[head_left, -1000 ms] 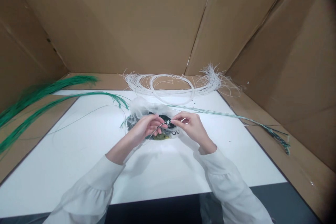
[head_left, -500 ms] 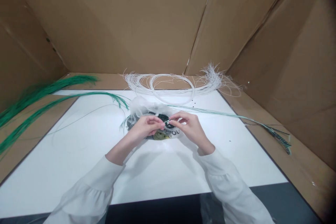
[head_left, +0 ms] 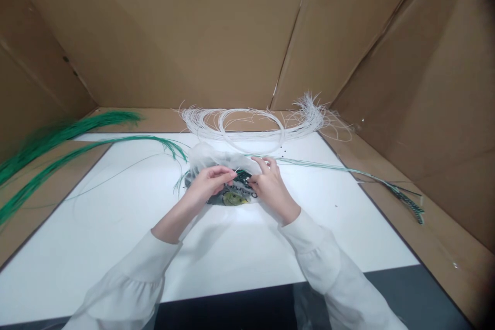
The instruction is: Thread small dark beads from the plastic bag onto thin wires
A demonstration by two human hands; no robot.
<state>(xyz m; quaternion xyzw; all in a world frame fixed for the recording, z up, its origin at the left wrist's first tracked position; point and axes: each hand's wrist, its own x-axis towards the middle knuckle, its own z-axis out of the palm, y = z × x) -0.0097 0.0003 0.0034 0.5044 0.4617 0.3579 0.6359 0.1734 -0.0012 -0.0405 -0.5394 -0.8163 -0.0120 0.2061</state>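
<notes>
My left hand point(head_left: 208, 184) is closed in a pinch over the bag, gripping a thin pale strand point(head_left: 237, 169) whose tip pokes out past the fingertips. Beside it, my right hand point(head_left: 273, 185) has its fingers apart, one fingertip dipping among small dark beads point(head_left: 243, 178); whether it touches any one bead is too small to tell. Those beads lie in a crumpled translucent plastic bag point(head_left: 204, 154) with dark lettering and a yellow-green print point(head_left: 234, 198). Both hands partly cover the bag.
Green strand bundles point(head_left: 83, 157) lie at left. A white strand coil point(head_left: 251, 113) rests at the back. Pale green strands point(head_left: 328, 166) run right, ending in dark beaded lengths point(head_left: 412, 206). Cardboard walls point(head_left: 174, 31) enclose the white table point(head_left: 232, 263); a few loose beads point(head_left: 282, 152) lie behind the bag.
My right hand has moved away from the strand and down to the beads, its fingers spreading. The left hand keeps its pinch and has shifted slightly left.
</notes>
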